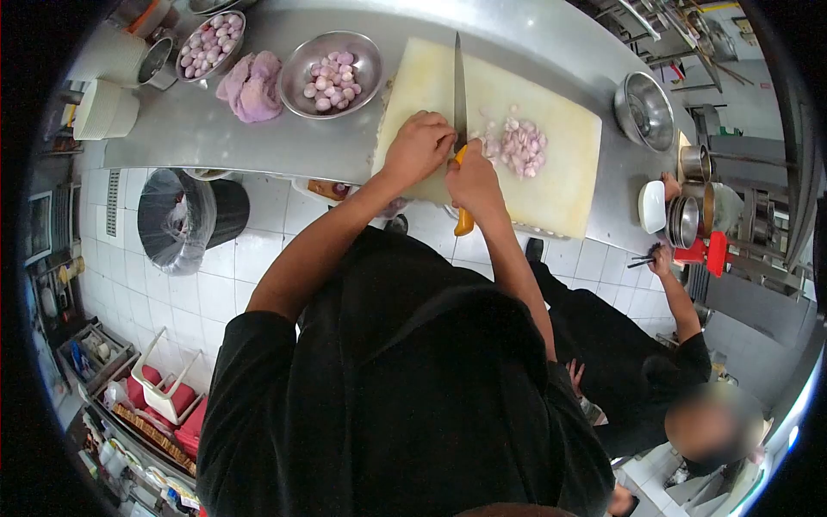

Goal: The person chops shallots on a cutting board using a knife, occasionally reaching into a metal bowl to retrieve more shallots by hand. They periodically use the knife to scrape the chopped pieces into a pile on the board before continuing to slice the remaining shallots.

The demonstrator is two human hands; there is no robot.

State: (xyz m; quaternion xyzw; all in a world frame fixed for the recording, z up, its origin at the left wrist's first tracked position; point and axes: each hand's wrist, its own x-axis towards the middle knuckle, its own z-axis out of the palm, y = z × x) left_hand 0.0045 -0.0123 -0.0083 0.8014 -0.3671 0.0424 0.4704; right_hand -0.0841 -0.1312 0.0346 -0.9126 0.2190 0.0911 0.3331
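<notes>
A kitchen knife [460,90] with a long blade and a yellow handle is in my right hand [473,178], its tip pointing away from me over the cutting board [422,69]. Right up against the blade's left side, my left hand [419,145] is closed with its fingers curled; whatever they hold is hidden. To the right of the knife lies a pile of cut shallots [522,148] on the board. Whole peeled shallots [332,82] sit in a steel bowl [289,85] left of the board.
Another bowl of shallots [209,45] and a crumpled pink cloth [251,86] are at the left. A steel bowl [643,112] and a white dish [651,207] stand right. Below the counter is a lined black bin [226,211]. A co-worker [620,353] stands close by at right.
</notes>
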